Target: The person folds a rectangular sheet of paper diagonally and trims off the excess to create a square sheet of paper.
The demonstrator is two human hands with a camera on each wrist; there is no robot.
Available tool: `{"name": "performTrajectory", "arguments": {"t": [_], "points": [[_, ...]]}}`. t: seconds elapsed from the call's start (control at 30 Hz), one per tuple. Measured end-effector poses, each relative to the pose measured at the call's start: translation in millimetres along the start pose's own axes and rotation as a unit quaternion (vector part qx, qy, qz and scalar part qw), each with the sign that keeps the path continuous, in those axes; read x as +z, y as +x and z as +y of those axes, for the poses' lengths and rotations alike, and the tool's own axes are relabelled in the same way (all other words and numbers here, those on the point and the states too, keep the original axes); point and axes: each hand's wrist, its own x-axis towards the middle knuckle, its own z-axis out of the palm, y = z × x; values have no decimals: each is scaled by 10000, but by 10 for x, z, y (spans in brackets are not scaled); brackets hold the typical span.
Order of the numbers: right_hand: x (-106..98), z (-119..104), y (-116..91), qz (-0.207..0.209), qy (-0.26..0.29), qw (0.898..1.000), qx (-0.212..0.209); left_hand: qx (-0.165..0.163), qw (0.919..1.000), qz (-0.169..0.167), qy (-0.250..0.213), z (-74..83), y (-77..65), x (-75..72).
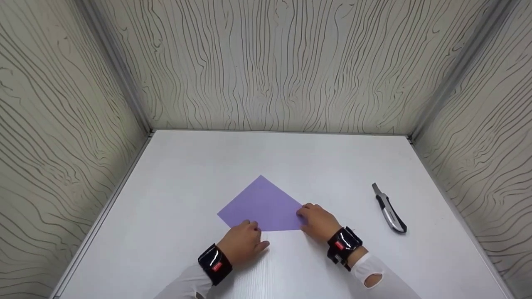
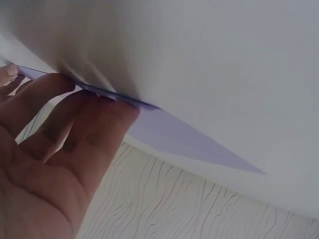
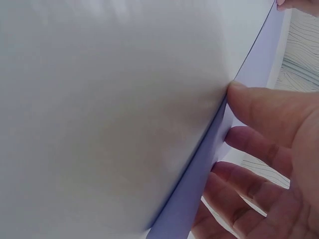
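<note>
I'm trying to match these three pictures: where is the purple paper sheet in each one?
Head: the purple paper sheet lies below the picture's centre.
Left wrist: it slants from upper left, past the left hand, to a tip at lower right.
Right wrist: it slants from bottom centre to top right, beside the right hand.
Shared landmark: the cream wall with dark wavy lines: top, bottom and right edge, respectively.

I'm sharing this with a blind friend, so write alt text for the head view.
A person's left hand touches the near edge and their right hand the right side of a purple sheet of paper on a white table. A silver-and-black utility knife lies farther right; wood-grain-patterned walls stand behind and on both sides.
</note>
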Motion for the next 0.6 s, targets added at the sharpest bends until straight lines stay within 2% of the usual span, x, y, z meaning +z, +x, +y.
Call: {"name": "performTrajectory", "arguments": {"t": [0.13, 0.33, 0.6], "points": [[1, -1, 4, -17, -9, 10000, -13, 0, 9998, 141, -148, -32, -34, 13], [12, 30, 5, 7, -52, 10000, -62, 54, 9981, 505, 362, -23, -67, 33], [19, 46, -5, 6, -23, 10000, -84, -169, 9992, 234, 267, -25, -116, 19]]}}
